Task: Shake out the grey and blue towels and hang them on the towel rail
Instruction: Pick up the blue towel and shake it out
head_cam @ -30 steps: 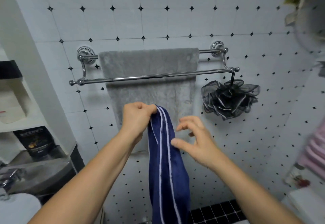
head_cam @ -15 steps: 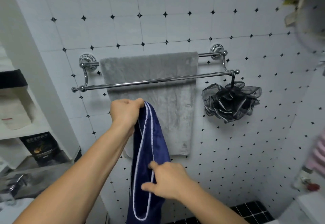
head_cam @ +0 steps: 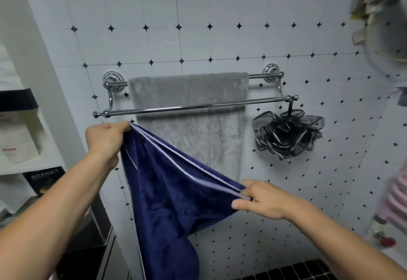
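White tiles [head_cam: 154, 37] with black diamonds cover the wall. Your left hand [head_cam: 105, 139], at 9 o'clock, grips the blue towel [head_cam: 167, 196] by its top edge. Your right hand [head_cam: 262, 200], lower at 5 o'clock, pinches the same edge, pulled straight between them. The rest hangs down. Behind it the grey towel [head_cam: 189, 90] hangs on the rail [head_cam: 187, 107]. A black puff [head_cam: 288, 134] hangs at 3 o'clock off the rail's end.

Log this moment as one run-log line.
grey towel: on towel rail rear bar | blue towel: spread between hands, not yet hung | left hand: grips top corner | right hand: pinches trimmed edge
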The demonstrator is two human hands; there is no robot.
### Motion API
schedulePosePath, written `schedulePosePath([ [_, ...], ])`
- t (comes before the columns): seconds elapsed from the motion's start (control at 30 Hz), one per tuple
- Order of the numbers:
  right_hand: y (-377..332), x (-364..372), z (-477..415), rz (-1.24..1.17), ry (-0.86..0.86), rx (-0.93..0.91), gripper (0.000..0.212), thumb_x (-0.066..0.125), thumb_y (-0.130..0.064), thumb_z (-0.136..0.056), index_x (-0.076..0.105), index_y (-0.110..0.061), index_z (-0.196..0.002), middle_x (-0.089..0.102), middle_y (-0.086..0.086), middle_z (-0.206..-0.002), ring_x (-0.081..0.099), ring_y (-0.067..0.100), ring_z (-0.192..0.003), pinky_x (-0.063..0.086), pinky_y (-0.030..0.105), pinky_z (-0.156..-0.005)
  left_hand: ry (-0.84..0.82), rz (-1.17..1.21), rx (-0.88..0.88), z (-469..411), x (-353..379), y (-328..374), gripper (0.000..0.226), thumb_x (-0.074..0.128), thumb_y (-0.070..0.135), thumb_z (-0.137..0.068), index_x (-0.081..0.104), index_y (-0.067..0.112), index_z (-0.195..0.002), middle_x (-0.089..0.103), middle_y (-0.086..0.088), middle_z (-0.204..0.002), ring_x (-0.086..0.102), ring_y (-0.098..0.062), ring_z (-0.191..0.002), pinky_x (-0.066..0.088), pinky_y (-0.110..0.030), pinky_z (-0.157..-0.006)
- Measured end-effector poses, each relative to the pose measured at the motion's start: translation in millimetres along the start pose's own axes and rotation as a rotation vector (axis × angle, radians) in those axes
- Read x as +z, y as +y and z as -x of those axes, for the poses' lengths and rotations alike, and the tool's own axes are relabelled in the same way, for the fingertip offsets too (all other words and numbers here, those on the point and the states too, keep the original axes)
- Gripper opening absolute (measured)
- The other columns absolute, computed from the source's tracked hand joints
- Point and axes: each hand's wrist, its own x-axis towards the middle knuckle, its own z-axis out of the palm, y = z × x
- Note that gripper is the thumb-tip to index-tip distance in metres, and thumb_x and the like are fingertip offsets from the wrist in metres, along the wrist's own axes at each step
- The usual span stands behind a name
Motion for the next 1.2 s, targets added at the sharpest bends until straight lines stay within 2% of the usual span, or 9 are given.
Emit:
schedulePosePath([
  [0.13,16.5,-21.5,-6.5,-0.101,0.197,-0.027,0.033,0.066,-0.050,-0.083,0.059,-0.030,-0.059,0.054,-0.006,-0.073,0.054,0.009,-0.066,0.046,0.034,-0.067,-0.015,-0.015,-0.014,-12.0,-18.1,-6.5,0.011,0.071,0.006,-0.067,0.060,0.005,-0.066,0.054,-0.011,-0.069,0.048,-0.022,-0.067,0.043,-0.035,-0.062],
  [0.33,24.3,-56.2,-24.8,-0.409,0.784,0.237,0.017,0.084,-0.037,-0.066,0.072,-0.026,-0.061,0.066,-0.002,-0.055,0.057,0.016,-0.054,0.049,0.035,-0.060,-0.220,-0.055,0.031,-20.7,-36.2,-25.3,0.018,0.061,-0.003,-0.088,0.063,0.008,-0.074,0.065,0.008,-0.049,0.059,-0.005,-0.045,0.052,-0.015,-0.050],
  [0.4,14.9,-60.0,-27.7,-0.321,0.603,0.263,0.026,0.083,-0.045,-0.063,0.071,-0.022,-0.061,0.066,0.001,-0.057,0.055,0.015,-0.053,0.047,0.032,-0.059,-0.242,-0.090,0.070,-21.1,-37.1,-28.6,0.019,0.059,-0.002,-0.090,0.063,0.009,-0.076,0.066,0.002,-0.058,0.059,-0.010,-0.053,0.052,-0.017,-0.055],
  [0.5,1.3,-63.7,-26.1,-0.238,0.064,0.153,0.031,0.085,-0.040,-0.063,0.071,-0.013,-0.063,0.063,0.010,-0.057,0.051,0.012,-0.052,0.041,0.028,-0.055,-0.240,-0.131,0.087,-26.4,-46.3,-37.0,0.018,0.057,0.000,-0.093,0.064,0.008,-0.078,0.062,-0.011,-0.073,0.054,-0.022,-0.067,0.048,-0.029,-0.066],
  [0.63,11.4,-81.6,-36.3,-0.030,0.479,0.246,0.041,0.081,-0.046,-0.068,0.065,-0.009,-0.060,0.054,0.003,-0.051,0.051,0.019,-0.055,0.040,0.033,-0.054,-0.268,-0.176,0.074,-29.2,-55.6,-50.6,0.016,0.056,0.001,-0.094,0.063,0.007,-0.082,0.061,-0.011,-0.073,0.057,-0.019,-0.065,0.054,-0.020,-0.062],
  [0.8,-6.2,-77.3,-42.5,-0.188,0.139,0.176,0.035,0.086,-0.039,-0.064,0.070,-0.008,-0.064,0.058,0.007,-0.054,0.050,0.015,-0.053,0.039,0.030,-0.054,-0.250,-0.221,0.089,-31.6,-53.9,-51.4,0.022,0.056,0.001,-0.094,0.060,0.012,-0.076,0.059,-0.009,-0.071,0.055,-0.019,-0.063,0.050,-0.020,-0.061],
  [0.93,1.6,-84.1,-49.3,-0.043,0.595,0.365,0.035,0.082,-0.042,-0.070,0.067,-0.012,-0.059,0.062,0.009,-0.059,0.058,0.025,-0.062,0.049,0.037,-0.061,-0.306,-0.244,0.085,-27.9,-57.2,-56.1,0.020,0.056,0.001,-0.093,0.061,0.011,-0.077,0.061,-0.012,-0.070,0.057,-0.024,-0.064,0.051,-0.030,-0.066],
  [1.07,-26.6,-85.4,-47.1,-0.198,0.221,0.193,0.029,0.084,-0.034,-0.070,0.069,-0.009,-0.063,0.057,0.006,-0.055,0.047,0.009,-0.048,0.037,0.024,-0.051,-0.264,-0.294,0.108,-24.8,-50.4,-53.6,0.023,0.059,0.005,-0.092,0.057,0.016,-0.072,0.056,-0.005,-0.068,0.049,-0.015,-0.060,0.044,-0.019,-0.056],
  [1.2,-4.7,-89.9,-53.3,-0.184,0.518,0.334,0.039,0.081,-0.039,-0.072,0.069,-0.002,-0.074,0.068,0.020,-0.067,0.055,0.018,-0.045,0.045,0.025,-0.041,-0.247,-0.329,0.093,-24.7,-61.7,-62.4,0.022,0.059,0.010,-0.093,0.058,0.019,-0.073,0.057,-0.003,-0.068,0.050,-0.012,-0.056,0.038,-0.013,-0.040],
])
